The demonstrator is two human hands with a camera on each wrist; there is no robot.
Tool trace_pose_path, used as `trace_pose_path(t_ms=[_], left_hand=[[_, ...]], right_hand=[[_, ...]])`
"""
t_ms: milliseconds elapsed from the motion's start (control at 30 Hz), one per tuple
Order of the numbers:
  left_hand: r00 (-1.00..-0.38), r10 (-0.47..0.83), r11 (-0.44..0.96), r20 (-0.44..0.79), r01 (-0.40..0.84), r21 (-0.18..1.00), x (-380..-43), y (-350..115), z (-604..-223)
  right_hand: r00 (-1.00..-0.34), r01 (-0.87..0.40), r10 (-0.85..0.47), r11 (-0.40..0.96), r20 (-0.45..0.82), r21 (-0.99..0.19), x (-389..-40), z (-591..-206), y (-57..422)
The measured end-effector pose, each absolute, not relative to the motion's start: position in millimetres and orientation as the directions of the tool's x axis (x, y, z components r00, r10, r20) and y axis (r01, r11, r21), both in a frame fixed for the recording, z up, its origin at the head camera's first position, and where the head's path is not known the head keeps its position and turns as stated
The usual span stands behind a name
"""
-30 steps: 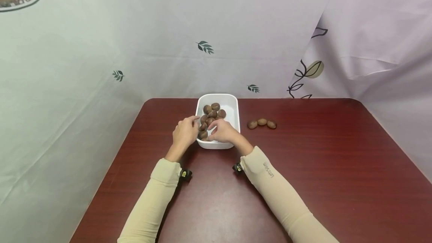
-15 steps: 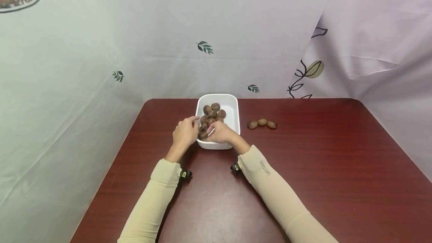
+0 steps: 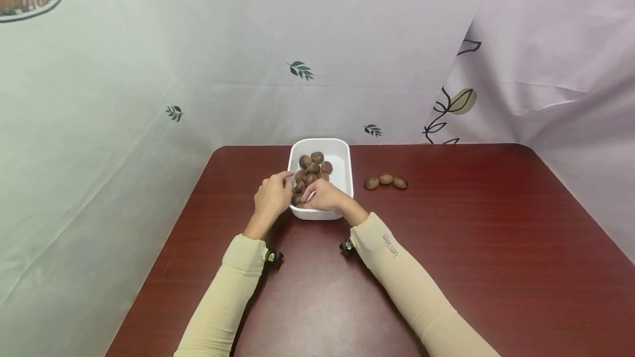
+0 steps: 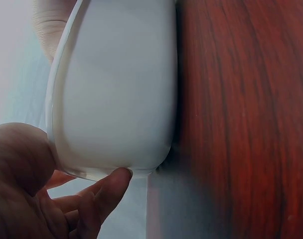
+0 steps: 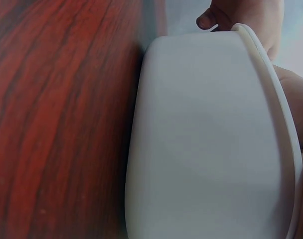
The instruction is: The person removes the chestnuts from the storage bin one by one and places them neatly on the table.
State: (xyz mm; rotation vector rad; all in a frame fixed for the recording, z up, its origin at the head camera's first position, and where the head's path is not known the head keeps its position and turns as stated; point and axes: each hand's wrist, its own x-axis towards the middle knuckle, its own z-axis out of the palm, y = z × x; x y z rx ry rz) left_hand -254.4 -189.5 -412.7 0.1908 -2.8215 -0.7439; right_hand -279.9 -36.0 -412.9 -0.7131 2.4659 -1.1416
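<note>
A white rectangular plastic container with rounded corners holds several brown chestnuts, gathered mostly along its left side. My left hand is at the container's left rim; the left wrist view shows fingers against the outer wall and the rest of the hand around the rim. My right hand reaches over the near right rim into the container. Its thumb and index finger curve around a chestnut at the near left corner, where the fingertips are partly hidden. Only the outer wall shows in the right wrist view.
Three chestnuts lie in a short arc on the dark red wooden table, right of the container. A pale cloth wall with leaf prints stands behind the table's far edge.
My right hand has shifted slightly left within the container, its thumb and index finger drawing closer together around the chestnut. My left hand holds its place at the rim.
</note>
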Motion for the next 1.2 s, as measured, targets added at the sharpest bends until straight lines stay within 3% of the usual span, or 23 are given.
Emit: trace_pose_path(t_ms=[700,1200], left_hand=[[-0.971,-0.179,0.862,0.158,-0.078,0.501,-253.6,-190.8,-411.7],[-0.967,-0.175,0.868,0.184,-0.064,0.492,-254.4,-190.8,-413.3]], right_hand=[[-0.845,-0.403,-0.533,0.564,0.055,-0.721,-276.9,-410.0,-31.1],[-0.87,-0.172,-0.492,0.319,-0.008,-0.932,-275.9,-394.7,2.3]])
